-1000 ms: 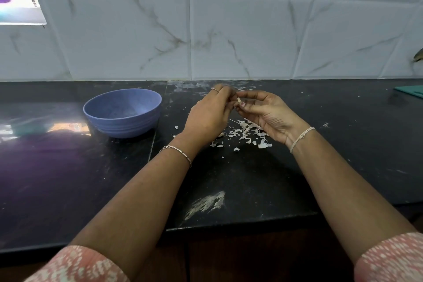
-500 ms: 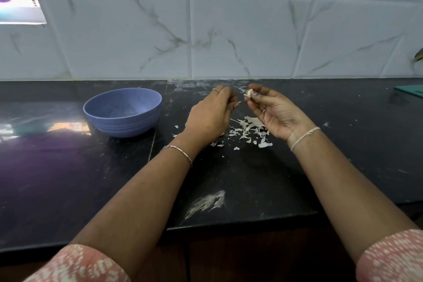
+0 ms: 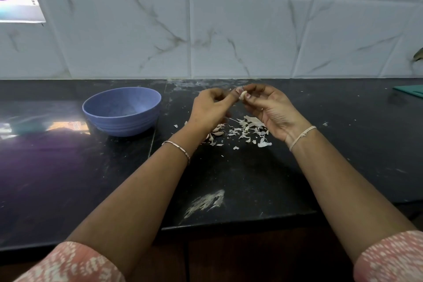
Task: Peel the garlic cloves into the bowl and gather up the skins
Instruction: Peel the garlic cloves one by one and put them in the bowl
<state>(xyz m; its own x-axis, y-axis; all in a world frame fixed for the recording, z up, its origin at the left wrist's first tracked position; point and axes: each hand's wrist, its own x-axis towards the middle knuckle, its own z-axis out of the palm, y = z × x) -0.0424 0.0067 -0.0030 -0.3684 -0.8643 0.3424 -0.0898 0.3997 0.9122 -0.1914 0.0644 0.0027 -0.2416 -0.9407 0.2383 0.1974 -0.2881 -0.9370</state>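
1. We note a black stone countertop [image 3: 251, 178] running the full width, scuffed with pale smears, against a white marble-veined tiled wall [image 3: 240, 30].
2. A round blue-violet plastic bowl [image 3: 123, 125] stands upright on the countertop, left of both hands and apart from them.
3. The left hand [image 3: 209, 110] is raised above the countertop with its back toward us, fingers curled, thumb and fingertips pinching one side of the clove.
4. The right hand [image 3: 272, 110] is palm-up, its fingertips pinching the other side of the same clove.
5. A loose scatter of papery white garlic skins [image 3: 249, 130] lies on the countertop directly beneath and between the two hands, well right of the bowl.
6. The small pale garlic clove [image 3: 242, 94] is held in the air between both hands' fingertips, above the skins and outside the bowl.
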